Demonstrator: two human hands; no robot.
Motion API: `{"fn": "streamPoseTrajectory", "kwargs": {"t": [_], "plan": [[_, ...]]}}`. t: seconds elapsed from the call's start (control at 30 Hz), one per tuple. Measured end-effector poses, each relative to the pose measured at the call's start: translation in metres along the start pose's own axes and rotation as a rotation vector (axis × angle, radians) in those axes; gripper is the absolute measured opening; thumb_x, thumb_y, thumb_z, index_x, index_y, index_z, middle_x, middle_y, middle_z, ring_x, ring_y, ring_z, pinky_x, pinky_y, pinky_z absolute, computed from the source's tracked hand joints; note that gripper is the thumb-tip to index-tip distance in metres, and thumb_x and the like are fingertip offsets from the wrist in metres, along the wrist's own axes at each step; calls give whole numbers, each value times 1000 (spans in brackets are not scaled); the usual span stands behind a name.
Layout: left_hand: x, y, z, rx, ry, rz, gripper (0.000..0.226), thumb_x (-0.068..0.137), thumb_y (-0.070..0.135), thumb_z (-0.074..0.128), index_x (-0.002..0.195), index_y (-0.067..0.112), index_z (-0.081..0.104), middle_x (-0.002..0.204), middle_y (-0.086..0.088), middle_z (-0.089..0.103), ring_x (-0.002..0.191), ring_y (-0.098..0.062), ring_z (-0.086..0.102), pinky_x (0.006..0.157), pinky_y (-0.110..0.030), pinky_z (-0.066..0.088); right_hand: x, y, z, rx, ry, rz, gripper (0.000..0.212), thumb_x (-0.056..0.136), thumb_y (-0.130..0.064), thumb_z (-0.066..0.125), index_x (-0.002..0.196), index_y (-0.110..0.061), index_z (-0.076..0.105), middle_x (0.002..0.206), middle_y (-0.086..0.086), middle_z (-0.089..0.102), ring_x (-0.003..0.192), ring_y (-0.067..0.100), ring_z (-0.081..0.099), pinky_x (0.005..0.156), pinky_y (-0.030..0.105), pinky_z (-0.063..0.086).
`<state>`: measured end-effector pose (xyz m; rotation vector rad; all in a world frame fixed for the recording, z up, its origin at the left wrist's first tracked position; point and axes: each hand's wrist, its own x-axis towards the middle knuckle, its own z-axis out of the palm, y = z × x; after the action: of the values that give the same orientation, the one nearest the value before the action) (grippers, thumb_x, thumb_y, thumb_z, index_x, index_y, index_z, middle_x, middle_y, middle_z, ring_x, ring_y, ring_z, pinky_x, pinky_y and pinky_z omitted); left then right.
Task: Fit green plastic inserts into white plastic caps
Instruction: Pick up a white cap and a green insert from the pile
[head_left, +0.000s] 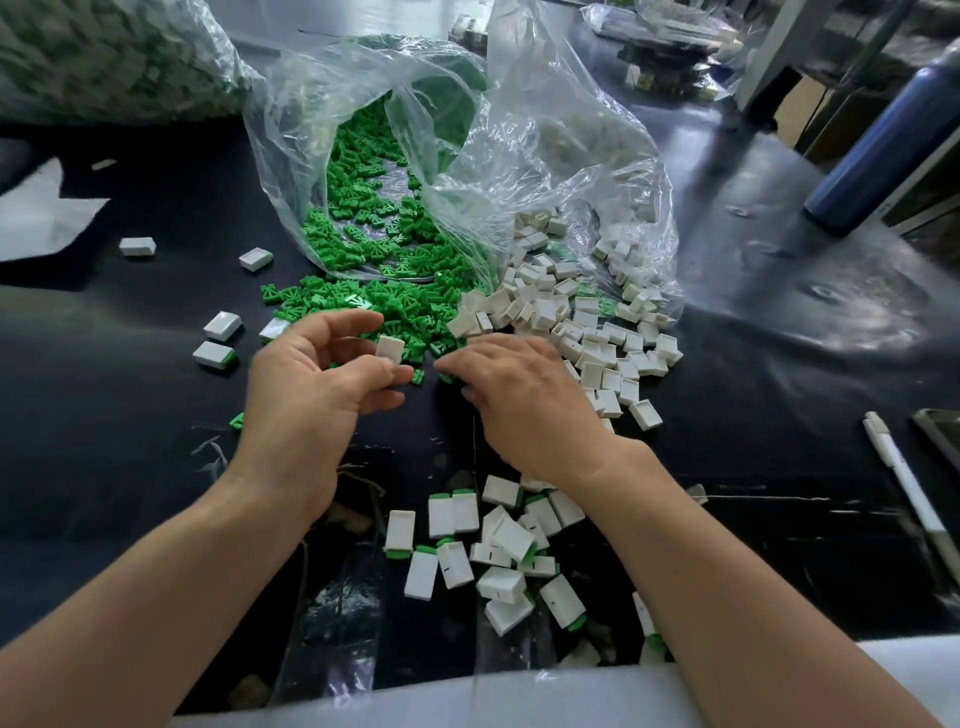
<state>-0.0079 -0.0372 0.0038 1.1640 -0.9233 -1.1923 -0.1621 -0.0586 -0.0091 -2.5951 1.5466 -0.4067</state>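
Observation:
My left hand (317, 379) pinches a white plastic cap (389, 349) between thumb and fingers, held just above the black table. My right hand (519, 395) lies palm down beside it, fingers curled over the table near loose green inserts (395, 306); whether it holds one is hidden. Green inserts spill from a clear bag (363, 156). Empty white caps (587, 322) spill from a second clear bag on the right. Caps fitted with green inserts (498, 551) lie in a heap near my body.
A few finished caps (218, 338) lie scattered at left. A blue bottle (878, 135) stands at far right, a white pen (904, 478) near the right edge. Another bag of green parts (104, 52) sits at the back left. Black sheeting (130, 441) covers the table.

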Motion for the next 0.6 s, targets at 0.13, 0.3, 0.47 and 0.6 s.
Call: {"fn": "streamPoseTrajectory", "kwargs": {"t": [0.13,0.3,0.47,0.6], "plan": [[-1,-1,0,27,-26,-20,26,79,-12,58,83,13,62,75,-4,61,61,-11,67,55,-17,54,-1,2,-2,34,35,74,32,87,-13,57,118,-19,59,116,0,60,111,21,51,92,31,27],[-3,-4,3,64,-87,-38,25,80,-12,58,78,12,64,72,-3,65,61,-10,68,55,-18,54,-4,7,-2,176,22,185,25,88,-17,58,113,-13,63,107,6,55,102,23,52,88,27,35],[-7,-3,4,76,-137,-49,25,79,-11,61,75,14,66,67,2,67,62,-11,68,54,-19,54,-9,10,-13,556,165,310,8,82,-11,66,82,-19,67,77,-7,59,74,10,57,73,19,44],[-10,-1,6,107,-170,-43,24,77,-9,64,77,15,66,70,0,68,62,-11,67,54,-19,54,-12,1,-22,893,189,346,16,85,-7,63,76,-20,59,73,0,63,66,12,67,68,26,54]]}}
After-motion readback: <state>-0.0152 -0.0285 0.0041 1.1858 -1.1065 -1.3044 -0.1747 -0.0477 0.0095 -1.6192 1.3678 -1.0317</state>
